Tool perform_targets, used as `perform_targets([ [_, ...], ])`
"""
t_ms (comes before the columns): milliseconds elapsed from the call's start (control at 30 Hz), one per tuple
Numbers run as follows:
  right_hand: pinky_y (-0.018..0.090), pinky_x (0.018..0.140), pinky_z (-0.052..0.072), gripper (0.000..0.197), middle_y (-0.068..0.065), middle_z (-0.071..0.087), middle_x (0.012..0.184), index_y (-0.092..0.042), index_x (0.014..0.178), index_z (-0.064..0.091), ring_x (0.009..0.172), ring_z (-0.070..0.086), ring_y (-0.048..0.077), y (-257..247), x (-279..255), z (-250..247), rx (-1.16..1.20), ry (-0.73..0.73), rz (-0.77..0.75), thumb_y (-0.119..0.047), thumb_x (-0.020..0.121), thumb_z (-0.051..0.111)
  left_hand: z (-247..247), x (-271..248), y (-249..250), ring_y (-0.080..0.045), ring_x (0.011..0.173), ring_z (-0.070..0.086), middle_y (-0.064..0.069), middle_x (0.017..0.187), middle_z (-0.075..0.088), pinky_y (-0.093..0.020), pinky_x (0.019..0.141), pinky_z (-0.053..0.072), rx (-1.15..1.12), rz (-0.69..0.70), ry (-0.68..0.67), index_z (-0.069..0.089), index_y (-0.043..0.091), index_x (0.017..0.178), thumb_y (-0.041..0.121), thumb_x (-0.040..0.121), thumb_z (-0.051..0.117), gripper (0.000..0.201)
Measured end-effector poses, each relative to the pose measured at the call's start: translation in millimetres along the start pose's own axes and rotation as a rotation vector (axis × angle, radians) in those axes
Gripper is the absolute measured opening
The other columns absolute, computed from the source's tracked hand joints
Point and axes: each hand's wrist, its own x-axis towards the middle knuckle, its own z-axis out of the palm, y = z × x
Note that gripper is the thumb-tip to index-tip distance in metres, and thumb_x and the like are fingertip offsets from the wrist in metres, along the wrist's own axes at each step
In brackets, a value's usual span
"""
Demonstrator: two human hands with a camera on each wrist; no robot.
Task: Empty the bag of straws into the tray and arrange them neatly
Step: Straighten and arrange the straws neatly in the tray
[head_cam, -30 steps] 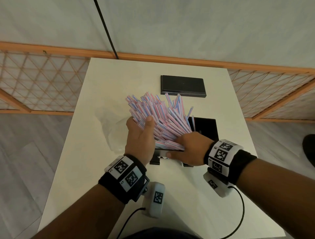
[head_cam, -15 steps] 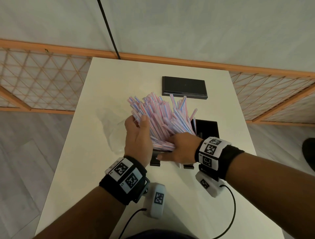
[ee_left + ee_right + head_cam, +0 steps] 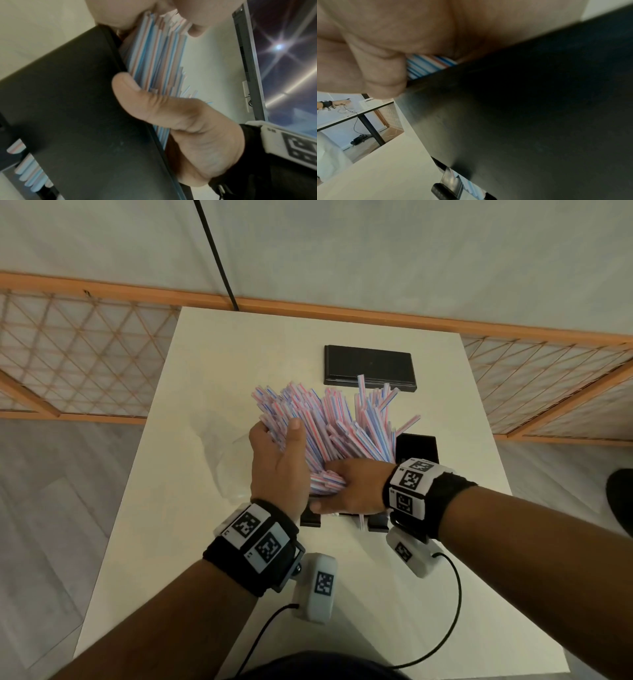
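Note:
A thick bundle of pink-and-blue striped straws (image 3: 329, 422) fans out toward the far side above the black tray (image 3: 416, 446). My left hand (image 3: 277, 446) grips the bundle's left side, thumb on top. My right hand (image 3: 342, 491) wraps the near ends of the straws at the tray's front edge. In the left wrist view the right thumb (image 3: 130, 92) lies against the tray wall (image 3: 68, 108) beside the straws (image 3: 154, 54). The right wrist view shows my palm over the straws (image 3: 428, 63) at the tray's rim (image 3: 522, 108). The empty clear bag (image 3: 222, 453) lies on the table left of my hands.
A flat black lid (image 3: 370, 368) lies on the white table (image 3: 239, 354) just beyond the straw tips. A few straws poke out through gaps under the tray's near edge (image 3: 361, 520). An orange lattice fence (image 3: 85, 354) stands behind the table.
My right hand has slid left along the near ends, closer to my left hand. The fan of straws has swung toward the far side, and its tips now reach the lid.

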Motion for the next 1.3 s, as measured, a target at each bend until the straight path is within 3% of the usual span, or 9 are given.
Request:
perform_targets([
  [133, 0.031, 0.075, 0.053, 0.052, -0.002, 0.069, 0.081, -0.025, 0.084, 0.065, 0.079, 0.064, 0.016, 1, 4, 3, 0.009, 0.022, 0.004, -0.076, 0.073, 0.061, -5, 5, -7, -0.013, 0.102, 0.067, 0.007, 0.11, 0.065, -0.045, 0.095, 0.055, 0.086, 0.044, -0.002, 0.045, 0.019, 0.123, 0.052, 0.086, 0.061, 0.052],
  [233, 0.036, 0.08, 0.054, 0.06, -0.003, 0.068, 0.083, -0.026, 0.087, 0.064, 0.08, 0.064, 0.016, 2, 8, 6, -0.014, 0.032, 0.003, -0.083, 0.067, 0.058, -10, 10, -15, 0.001, 0.094, 0.064, 0.012, 0.107, 0.061, -0.026, 0.087, 0.055, 0.189, 0.086, -0.019, 0.043, 0.013, 0.129, 0.018, 0.096, 0.063, 0.039],
  [333, 0.036, 0.083, 0.053, 0.059, -0.003, 0.068, 0.087, -0.029, 0.088, 0.063, 0.083, 0.063, 0.016, 4, 7, 7, -0.048, 0.008, 0.012, -0.084, 0.068, 0.055, -13, 11, -23, 0.007, 0.093, 0.061, 0.012, 0.109, 0.06, -0.005, 0.076, 0.048, 0.241, 0.083, -0.048, 0.042, 0.009, 0.135, 0.013, 0.099, 0.059, 0.041],
  [467, 0.028, 0.06, 0.046, 0.056, 0.0, 0.062, 0.068, -0.025, 0.069, 0.059, 0.066, 0.059, 0.016, 3, 5, 5, -0.067, 0.062, 0.042, -0.081, 0.072, 0.057, -12, 9, -24, -0.004, 0.098, 0.062, 0.016, 0.105, 0.061, -0.021, 0.085, 0.048, 0.262, 0.035, -0.062, 0.048, 0.013, 0.133, 0.019, 0.103, 0.052, 0.032],
  [633, 0.027, 0.053, 0.04, 0.06, 0.001, 0.054, 0.06, -0.019, 0.065, 0.055, 0.058, 0.054, 0.016, 0, 0, 5, -0.15, 0.121, 0.045, -0.079, 0.074, 0.057, -15, 8, -21, -0.009, 0.101, 0.06, 0.01, 0.117, 0.057, -0.027, 0.09, 0.048, 0.328, 0.064, -0.048, 0.041, 0.017, 0.143, 0.01, 0.1, 0.052, 0.045],
  [867, 0.027, 0.067, 0.051, 0.053, -0.006, 0.067, 0.08, -0.025, 0.093, 0.067, 0.072, 0.061, 0.009, 22, -34, -1, -0.137, 0.273, -0.086, -0.074, 0.073, 0.062, -14, 7, -21, 0.014, 0.095, 0.059, 0.021, 0.109, 0.06, -0.013, 0.086, 0.046, 0.209, 0.059, -0.099, 0.046, 0.02, 0.133, 0.024, 0.102, 0.053, 0.032],
  [1067, 0.026, 0.074, 0.052, 0.073, -0.01, 0.064, 0.076, -0.033, 0.096, 0.065, 0.074, 0.059, 0.004, 34, -42, 7, -0.159, 0.172, -0.018, -0.093, 0.067, 0.036, -11, 1, -17, -0.016, 0.115, 0.061, 0.003, 0.124, 0.064, -0.043, 0.106, 0.048, 0.162, 0.027, -0.095, 0.048, 0.015, 0.134, 0.052, 0.09, 0.049, 0.058],
  [1167, 0.032, 0.09, 0.051, 0.094, -0.01, 0.068, 0.1, -0.039, 0.122, 0.056, 0.099, 0.062, 0.015, 31, -32, 12, -0.224, 0.09, 0.06, -0.1, 0.06, 0.024, -10, -1, -17, -0.019, 0.113, 0.061, -0.001, 0.121, 0.064, -0.045, 0.104, 0.048, 0.177, 0.035, -0.088, 0.05, 0.013, 0.128, 0.055, 0.087, 0.047, 0.059],
  [1300, 0.036, 0.087, 0.054, 0.094, -0.005, 0.066, 0.09, -0.031, 0.111, 0.061, 0.091, 0.062, 0.019, 27, -20, 14, -0.38, 0.077, 0.107, -0.1, 0.062, 0.021, -13, 1, -20, -0.017, 0.105, 0.062, 0.002, 0.112, 0.064, -0.042, 0.099, 0.05, 0.197, 0.029, -0.1, 0.052, 0.014, 0.121, 0.057, 0.087, 0.047, 0.056],
])
